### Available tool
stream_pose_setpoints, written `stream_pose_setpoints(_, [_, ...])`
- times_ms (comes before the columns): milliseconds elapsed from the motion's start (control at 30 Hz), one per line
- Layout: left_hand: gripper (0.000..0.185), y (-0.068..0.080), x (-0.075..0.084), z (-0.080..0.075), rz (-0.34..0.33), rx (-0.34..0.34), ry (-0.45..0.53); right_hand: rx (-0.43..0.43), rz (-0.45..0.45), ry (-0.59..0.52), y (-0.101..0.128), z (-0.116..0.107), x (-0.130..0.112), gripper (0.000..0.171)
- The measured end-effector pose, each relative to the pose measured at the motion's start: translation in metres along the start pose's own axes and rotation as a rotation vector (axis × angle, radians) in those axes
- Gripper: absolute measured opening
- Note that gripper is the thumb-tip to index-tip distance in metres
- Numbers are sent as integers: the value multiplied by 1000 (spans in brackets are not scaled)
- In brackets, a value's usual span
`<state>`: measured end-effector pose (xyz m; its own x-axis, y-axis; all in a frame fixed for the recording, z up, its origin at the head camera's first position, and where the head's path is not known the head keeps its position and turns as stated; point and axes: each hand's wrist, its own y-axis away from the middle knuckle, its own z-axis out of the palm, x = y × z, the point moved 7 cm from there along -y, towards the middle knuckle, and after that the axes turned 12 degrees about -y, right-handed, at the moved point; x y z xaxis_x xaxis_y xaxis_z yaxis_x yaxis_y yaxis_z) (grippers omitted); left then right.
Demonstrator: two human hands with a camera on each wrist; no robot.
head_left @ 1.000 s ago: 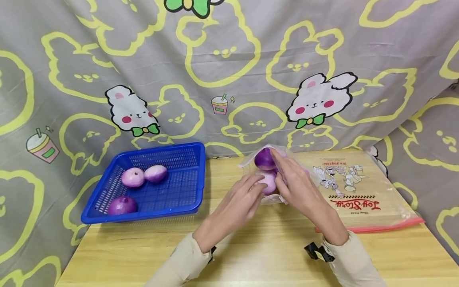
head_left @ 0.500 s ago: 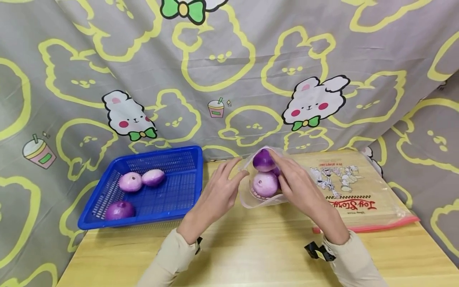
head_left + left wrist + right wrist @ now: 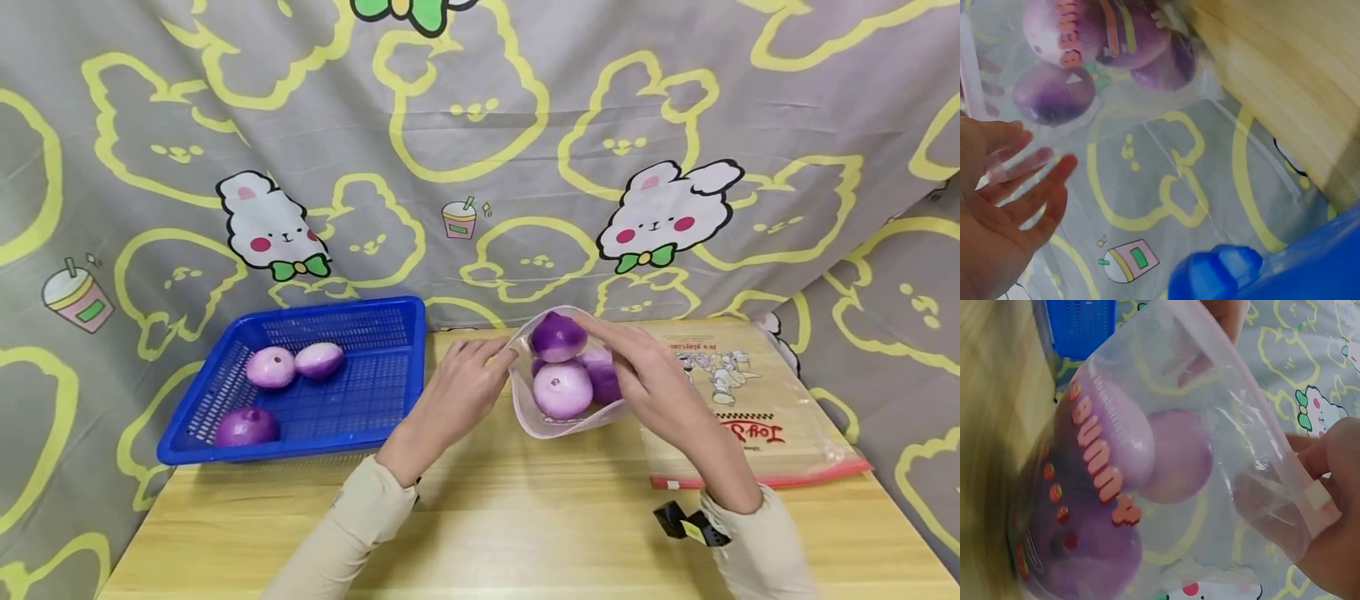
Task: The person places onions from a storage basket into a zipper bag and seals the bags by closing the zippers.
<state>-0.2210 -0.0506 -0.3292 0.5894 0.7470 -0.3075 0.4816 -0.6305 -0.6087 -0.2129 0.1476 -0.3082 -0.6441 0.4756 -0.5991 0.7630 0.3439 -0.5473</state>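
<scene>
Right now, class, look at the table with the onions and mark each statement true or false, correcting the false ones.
1. The blue basket holds three onions. True.
2. The right hand pinches the clear bag. True.
3. The clear bag is empty. False: it holds purple onions.
4. The basket lies to the right of the bag. False: it lies to its left.
5. The left hand holds an onion. False: it is at the bag's left edge, fingers straight.

Blurred table [image 3: 991, 425] (motion smear), right-wrist view
</scene>
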Motion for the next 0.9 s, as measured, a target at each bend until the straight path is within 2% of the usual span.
stream_pose_setpoints(167, [5,-5,-6,-18,3,86,64,-39,13,18,6,-15,-3,43])
stream_pose_setpoints(267, [6,-4,-13,-25,-21,110,123,-93,82,-16,17,-21,-2,33])
stream_pose_setpoints(400, [9,-1,-24,-33,-80,139,226,-193,182,-39,35,-28,0,48])
stream_pose_setpoints(467, [15,0,-27,-38,-110,154,254,-195,156,-17,41,-31,-2,51])
stream_pose_setpoints(533, [23,2,-31,-43,-141,178,272,-138,58,-1,40,-36,-7,46])
stream_pose_setpoints(600, [30,2,-35,-49,-171,198,286,-45,-53,3,38,-41,-12,42])
stream_pose_setpoints(700, [35,4,-43,-56,-207,218,322,92,-206,-9,33,-51,-20,46])
stream_pose_setpoints(767, [35,5,-50,-57,-229,213,362,154,-229,-10,29,-57,-21,49])
stream_pose_setpoints(900, [35,11,-66,-57,-283,206,452,231,-168,-25,21,-66,-14,50])
